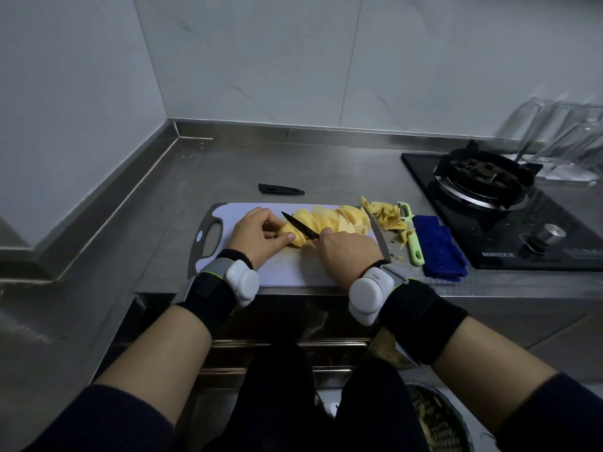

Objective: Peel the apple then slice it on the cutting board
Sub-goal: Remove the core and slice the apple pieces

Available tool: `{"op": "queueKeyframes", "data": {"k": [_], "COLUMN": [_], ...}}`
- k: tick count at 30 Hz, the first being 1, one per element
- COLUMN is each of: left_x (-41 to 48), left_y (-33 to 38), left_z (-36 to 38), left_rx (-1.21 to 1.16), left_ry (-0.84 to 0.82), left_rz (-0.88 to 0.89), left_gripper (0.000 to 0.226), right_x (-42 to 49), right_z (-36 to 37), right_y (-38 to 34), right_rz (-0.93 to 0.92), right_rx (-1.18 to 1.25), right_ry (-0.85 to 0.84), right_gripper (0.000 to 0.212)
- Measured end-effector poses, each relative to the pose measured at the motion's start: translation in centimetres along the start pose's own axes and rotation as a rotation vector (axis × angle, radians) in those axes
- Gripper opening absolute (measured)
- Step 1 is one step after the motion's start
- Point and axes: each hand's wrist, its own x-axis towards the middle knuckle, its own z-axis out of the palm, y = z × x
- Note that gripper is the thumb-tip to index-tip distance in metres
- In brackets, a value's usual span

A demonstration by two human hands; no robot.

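Right hand [346, 247], knife [298, 225], left hand [257, 236], apple [296, 242] — steel counter [228, 168], tiled walls [228, 60]

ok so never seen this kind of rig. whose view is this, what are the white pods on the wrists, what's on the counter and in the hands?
No robot here: one wide-angle camera on a person's head looks down at their bare hands. The white pods sit on black wrist bands; what they do does not show. The left hand holds a peeled apple piece on the cutting board; the right hand grips a black knife, blade on that piece. Cut slices lie beside it. Right of the board on the steel counter: peelings, a green peeler, a blue cloth, a gas burner. A black sheath lies behind the board.
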Motion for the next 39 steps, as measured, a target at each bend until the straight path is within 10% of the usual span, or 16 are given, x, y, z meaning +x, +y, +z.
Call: {"op": "queueKeyframes", "data": {"k": [39], "left_x": [0.3], "left_y": [-0.4], "left_z": [0.3], "left_rx": [0.053], "left_ry": [-0.057], "left_rz": [0.102], "left_gripper": [0.02], "right_x": [2.3], "right_z": [2.2], "right_y": [-0.4], "right_rz": [-0.015], "right_rx": [-0.038], "right_ry": [-0.171], "right_gripper": [0.021]}}
